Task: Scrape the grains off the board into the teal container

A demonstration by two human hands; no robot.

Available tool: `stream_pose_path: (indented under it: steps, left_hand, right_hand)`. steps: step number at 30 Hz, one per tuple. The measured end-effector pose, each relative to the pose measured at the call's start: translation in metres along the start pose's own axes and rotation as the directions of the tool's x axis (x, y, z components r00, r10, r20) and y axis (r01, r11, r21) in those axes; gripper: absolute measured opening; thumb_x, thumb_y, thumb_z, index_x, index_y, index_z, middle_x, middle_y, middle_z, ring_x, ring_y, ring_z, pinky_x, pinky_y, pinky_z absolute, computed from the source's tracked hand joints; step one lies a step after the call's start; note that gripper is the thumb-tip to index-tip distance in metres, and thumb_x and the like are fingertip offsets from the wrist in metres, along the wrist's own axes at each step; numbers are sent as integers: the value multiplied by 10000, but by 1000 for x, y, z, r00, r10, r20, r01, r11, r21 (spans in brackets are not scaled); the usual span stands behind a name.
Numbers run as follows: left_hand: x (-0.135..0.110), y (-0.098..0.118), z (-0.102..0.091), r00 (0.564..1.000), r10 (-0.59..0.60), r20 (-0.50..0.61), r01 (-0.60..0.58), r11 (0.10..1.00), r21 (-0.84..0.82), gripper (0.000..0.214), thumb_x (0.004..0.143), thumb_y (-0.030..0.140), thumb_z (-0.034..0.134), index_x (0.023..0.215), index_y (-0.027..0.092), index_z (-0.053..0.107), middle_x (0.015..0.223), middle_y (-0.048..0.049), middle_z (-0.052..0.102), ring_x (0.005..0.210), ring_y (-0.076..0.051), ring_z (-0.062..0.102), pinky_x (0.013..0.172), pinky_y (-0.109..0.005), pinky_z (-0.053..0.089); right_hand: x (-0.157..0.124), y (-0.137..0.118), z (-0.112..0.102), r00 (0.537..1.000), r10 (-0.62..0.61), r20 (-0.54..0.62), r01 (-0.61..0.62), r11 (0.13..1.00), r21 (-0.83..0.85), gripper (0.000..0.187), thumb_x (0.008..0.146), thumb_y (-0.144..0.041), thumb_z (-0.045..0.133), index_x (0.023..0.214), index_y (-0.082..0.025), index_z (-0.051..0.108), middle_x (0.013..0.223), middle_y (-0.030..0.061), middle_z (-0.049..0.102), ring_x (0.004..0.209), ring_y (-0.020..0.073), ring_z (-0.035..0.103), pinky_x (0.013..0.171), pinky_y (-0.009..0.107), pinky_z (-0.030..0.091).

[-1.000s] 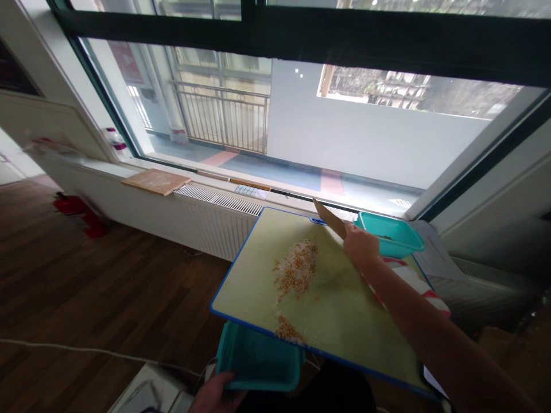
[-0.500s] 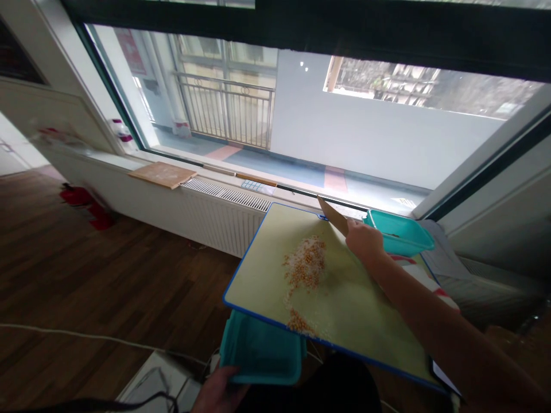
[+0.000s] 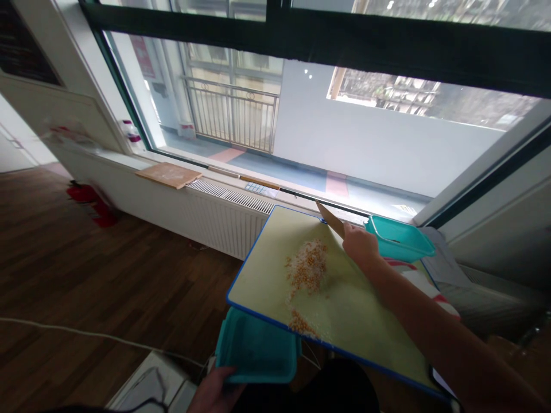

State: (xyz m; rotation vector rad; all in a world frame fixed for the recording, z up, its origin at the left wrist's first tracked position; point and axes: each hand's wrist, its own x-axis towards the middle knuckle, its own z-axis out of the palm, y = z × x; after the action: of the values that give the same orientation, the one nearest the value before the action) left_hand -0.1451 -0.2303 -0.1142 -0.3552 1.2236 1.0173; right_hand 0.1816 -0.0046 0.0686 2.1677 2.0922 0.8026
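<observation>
My right hand [image 3: 360,244] is closed round the handle of a knife [image 3: 330,219], its blade pointing up and left over the far edge of a pale green cutting board [image 3: 365,310] with a blue rim. On the board lies a loose pile of orange and whitish grains [image 3: 307,267], with a smaller heap [image 3: 300,323] at the near edge. My left hand [image 3: 219,390] grips the near left rim of a teal plastic container [image 3: 258,350], held just below the board's near edge. No contents show in that container. The left fingertips are partly hidden.
A second teal container [image 3: 400,238] stands at the board's far right, beside a red and white item [image 3: 424,281]. Behind are a radiator [image 3: 224,221], a windowsill with a wooden board [image 3: 169,174] and a large window. A fire extinguisher [image 3: 90,202] stands on the floor at left.
The camera view has shifted slightly, so the scene sits a little lower. The left hand and its container moved slightly left relative to the board. The knife hand stays nearly the same.
</observation>
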Motion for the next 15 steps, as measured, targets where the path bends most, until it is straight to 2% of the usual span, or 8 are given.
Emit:
stream_pose_path:
  steps: [4,8,15]
  left_hand:
    - [-6,2,3,996,-13,84,13,1000,-3,614,676,-92,494,1223,188,494,746,-34,668,631,-207,667,652,-351,565]
    - [-6,1,5,994,-27,110,29,999,-15,602,680,-74,489,1206,218,512,762,-43,681,709,-238,685,665,-364,570]
    - [5,1,-7,998,20,65,-20,1000,-5,498,723,7,515,1164,238,545,809,-53,677,728,-251,684,646,-383,577]
  right_hand:
    - [-1,-3,-3,1000,-10,8,10,1000,2,312,860,-126,365,1090,-119,575,866,138,685,751,238,662,571,273,417]
    - [-1,-6,-1,1000,-29,-8,29,999,22,328,859,-116,372,1120,-114,570,880,143,686,754,238,664,585,288,440]
    - [0,-8,5,998,-40,-46,42,998,54,358,875,-115,356,1172,-99,554,863,149,684,744,237,665,579,291,446]
